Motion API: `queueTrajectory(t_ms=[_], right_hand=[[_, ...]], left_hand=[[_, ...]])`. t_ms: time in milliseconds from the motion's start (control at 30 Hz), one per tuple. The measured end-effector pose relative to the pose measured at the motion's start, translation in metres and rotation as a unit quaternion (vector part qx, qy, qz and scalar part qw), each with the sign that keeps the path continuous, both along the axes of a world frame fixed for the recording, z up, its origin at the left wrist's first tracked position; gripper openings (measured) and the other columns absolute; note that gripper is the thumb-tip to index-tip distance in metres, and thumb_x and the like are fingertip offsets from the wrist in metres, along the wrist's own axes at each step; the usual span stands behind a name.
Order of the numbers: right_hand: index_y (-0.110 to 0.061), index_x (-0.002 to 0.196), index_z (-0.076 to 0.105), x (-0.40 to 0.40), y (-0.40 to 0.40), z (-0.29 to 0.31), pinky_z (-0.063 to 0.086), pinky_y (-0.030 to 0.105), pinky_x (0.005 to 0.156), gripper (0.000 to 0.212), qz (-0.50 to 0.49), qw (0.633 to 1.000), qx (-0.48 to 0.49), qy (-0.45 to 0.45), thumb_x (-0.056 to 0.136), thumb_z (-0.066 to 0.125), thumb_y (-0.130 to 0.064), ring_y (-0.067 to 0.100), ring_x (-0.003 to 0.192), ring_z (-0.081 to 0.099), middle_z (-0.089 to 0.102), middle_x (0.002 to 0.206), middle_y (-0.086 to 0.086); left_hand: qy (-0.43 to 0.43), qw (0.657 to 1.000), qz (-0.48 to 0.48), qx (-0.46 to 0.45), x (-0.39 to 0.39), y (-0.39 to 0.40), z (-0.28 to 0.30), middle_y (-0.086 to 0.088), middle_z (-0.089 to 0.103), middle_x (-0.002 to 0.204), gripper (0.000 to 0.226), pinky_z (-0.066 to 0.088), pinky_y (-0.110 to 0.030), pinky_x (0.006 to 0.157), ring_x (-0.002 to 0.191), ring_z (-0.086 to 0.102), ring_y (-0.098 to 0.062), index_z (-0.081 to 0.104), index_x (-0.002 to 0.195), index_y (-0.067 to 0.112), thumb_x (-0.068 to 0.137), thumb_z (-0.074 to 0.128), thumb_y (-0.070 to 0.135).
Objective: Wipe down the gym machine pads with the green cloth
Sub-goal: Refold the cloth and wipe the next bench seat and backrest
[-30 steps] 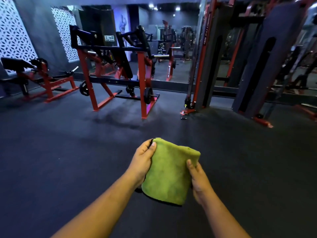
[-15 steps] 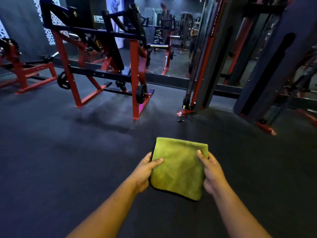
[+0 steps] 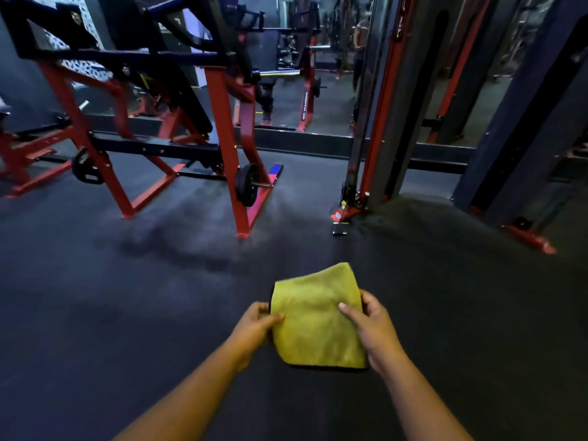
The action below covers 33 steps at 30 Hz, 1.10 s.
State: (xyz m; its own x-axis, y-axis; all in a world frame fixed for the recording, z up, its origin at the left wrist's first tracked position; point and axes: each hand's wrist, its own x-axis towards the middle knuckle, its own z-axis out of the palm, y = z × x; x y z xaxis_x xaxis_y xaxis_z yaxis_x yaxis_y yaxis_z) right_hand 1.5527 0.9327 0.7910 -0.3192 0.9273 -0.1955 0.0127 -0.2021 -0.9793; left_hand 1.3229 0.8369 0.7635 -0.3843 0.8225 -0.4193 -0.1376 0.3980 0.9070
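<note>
A folded green cloth [image 3: 316, 319] hangs in front of me over the dark floor, held by both hands. My left hand [image 3: 254, 324] pinches its left edge, thumb on top. My right hand [image 3: 370, 326] grips its right edge, thumb lying across the cloth's face. Ahead on the left stands a red-framed plate-loaded machine [image 3: 222, 100] with a black slanted pad [image 3: 187, 100] in its middle. Both hands are well short of that machine.
A black weight plate [image 3: 246, 187] hangs on the machine's near leg and another [image 3: 86, 165] on the left. A tall cable tower [image 3: 378, 100] rises right of centre, with dark columns [image 3: 521, 116] further right. A mirror wall runs behind. Dark rubber floor [image 3: 127, 313] spreads around me.
The view has moved forward toward the red machine, which now looms larger. Both hands kept hold of the cloth, and its top edge has lifted and curled.
</note>
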Motion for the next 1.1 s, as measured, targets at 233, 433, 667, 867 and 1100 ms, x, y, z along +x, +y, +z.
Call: queueTrajectory(t_ms=[233,433,667,867,1100], right_hand=[[-0.034,0.128,0.067,-0.079,0.187,0.026,0.050,0.035,0.100,0.046,0.305,0.851,0.304,-0.299,0.082,0.071,-0.036,0.009,0.118,0.063,0.069,0.127,-0.013],[-0.042,0.128,0.064,-0.146,0.346,0.040,0.051,0.026,0.095,0.048,0.329,0.833,0.334,-0.292,0.083,0.080,-0.037,-0.004,0.111,0.063,0.070,0.120,-0.023],[-0.030,0.114,0.070,-0.196,0.516,0.039,0.057,0.026,0.081,0.047,0.234,0.916,0.204,-0.252,0.073,0.092,-0.037,-0.002,0.091,0.068,0.074,0.101,-0.013],[-0.015,0.101,0.071,-0.252,0.641,0.043,0.055,0.020,0.074,0.024,0.000,0.996,0.084,-0.022,0.081,0.083,-0.011,0.009,0.086,0.071,0.076,0.090,-0.003],[-0.013,0.128,0.061,-0.334,0.827,0.015,0.059,0.028,0.084,0.059,0.015,0.996,-0.042,0.083,0.074,0.080,-0.030,0.014,0.106,0.072,0.073,0.123,0.006]], left_hand=[[0.280,0.946,-0.138,0.085,-0.067,0.157,0.027,0.016,0.018,0.159,0.115,0.024,-0.027,0.121,0.146,0.018,0.000,0.017,0.161,0.026,0.074,0.091,0.037],[0.242,0.941,-0.186,0.143,-0.132,0.322,0.045,0.010,0.073,0.106,0.026,0.056,-0.034,0.093,0.106,0.065,0.001,0.071,0.107,0.029,0.084,0.084,0.026],[0.107,0.975,-0.075,0.180,-0.210,0.506,0.066,-0.004,0.075,0.108,0.014,0.058,-0.031,0.089,0.103,0.072,-0.019,0.072,0.107,0.019,0.095,0.071,0.026],[0.089,0.977,-0.021,0.194,-0.262,0.665,0.090,0.001,0.076,0.099,0.014,0.057,-0.030,0.082,0.095,0.071,-0.011,0.070,0.100,0.026,0.095,0.070,0.039],[-0.070,0.972,0.103,0.199,-0.305,0.865,0.080,-0.019,0.073,0.108,0.035,0.058,-0.048,0.092,0.098,0.070,-0.028,0.064,0.115,0.000,0.098,0.065,0.031]])
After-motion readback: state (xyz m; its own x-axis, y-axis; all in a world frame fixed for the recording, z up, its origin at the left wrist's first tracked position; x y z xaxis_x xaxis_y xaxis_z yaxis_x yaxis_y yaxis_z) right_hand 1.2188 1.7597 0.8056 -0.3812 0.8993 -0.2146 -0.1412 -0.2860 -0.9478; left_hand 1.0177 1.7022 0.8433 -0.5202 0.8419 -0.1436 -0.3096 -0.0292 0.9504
